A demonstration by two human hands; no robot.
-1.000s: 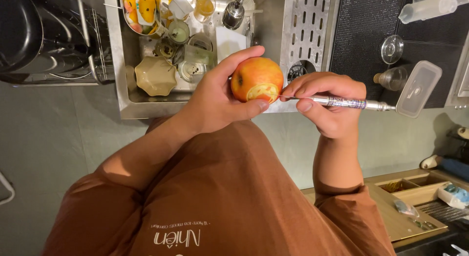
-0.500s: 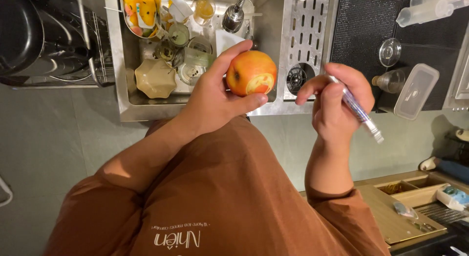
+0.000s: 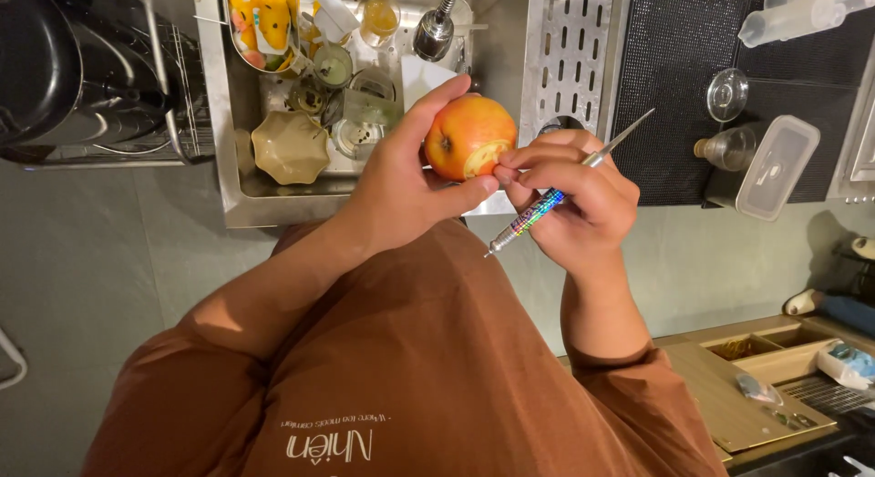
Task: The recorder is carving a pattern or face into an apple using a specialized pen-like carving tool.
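Upper left of frame: sink point(image 3: 211, 112) holding a beige bowl point(image 3: 290, 145) and cups. Centre: left hand point(image 3: 401, 181) grasps the apple point(image 3: 468, 136), index finger over the top, thumb beneath; a pale carved patch faces right. Just right: right hand point(image 3: 576, 199) clenched around a thin carving tool point(image 3: 554, 193), fingertips touching the apple. Upper right: clear plastic container point(image 3: 775, 167).

Red-yellow apple point(image 3: 467, 133) with pale carved patch, beside slim metal carving tool point(image 3: 558, 189) angled across it
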